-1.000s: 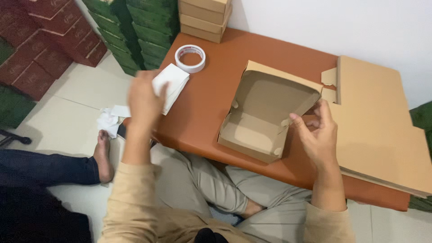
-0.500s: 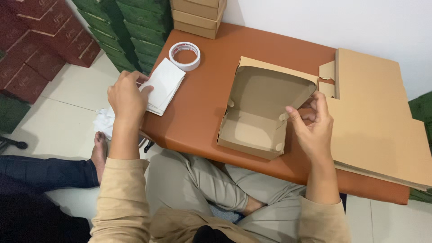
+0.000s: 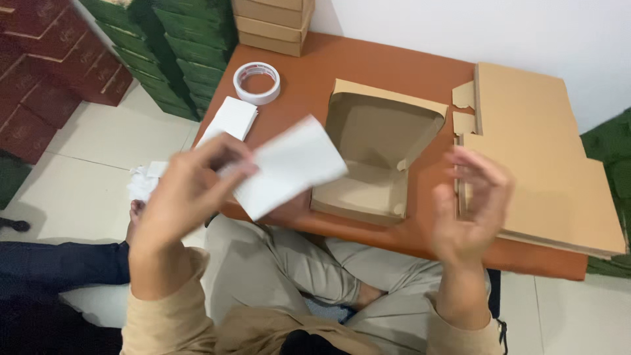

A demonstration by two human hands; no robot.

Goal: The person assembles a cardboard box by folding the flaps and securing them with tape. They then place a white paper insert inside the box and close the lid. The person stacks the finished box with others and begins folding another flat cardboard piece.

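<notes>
My left hand (image 3: 187, 190) pinches a white paper sheet (image 3: 289, 164) by its left edge and holds it above the table's front edge, just left of an open brown cardboard box (image 3: 378, 148). The box sits on the low reddish-brown table (image 3: 368, 66) with its lid raised. My right hand (image 3: 473, 204) hovers empty with fingers apart, to the right of the box and in front of a stack of flat cardboard blanks (image 3: 539, 151).
A stack of white sheets (image 3: 230, 118) and a roll of tape (image 3: 256, 82) lie at the table's left end. Green boxes (image 3: 181, 46) and dark red boxes (image 3: 52, 66) stand on the floor at left, brown boxes (image 3: 273, 23) at the back. Crumpled paper (image 3: 141, 181) lies on the floor.
My left hand has picked a white sheet off the stack and carried it right, toward the box. My right hand has let go of the box's edge and lifted away.
</notes>
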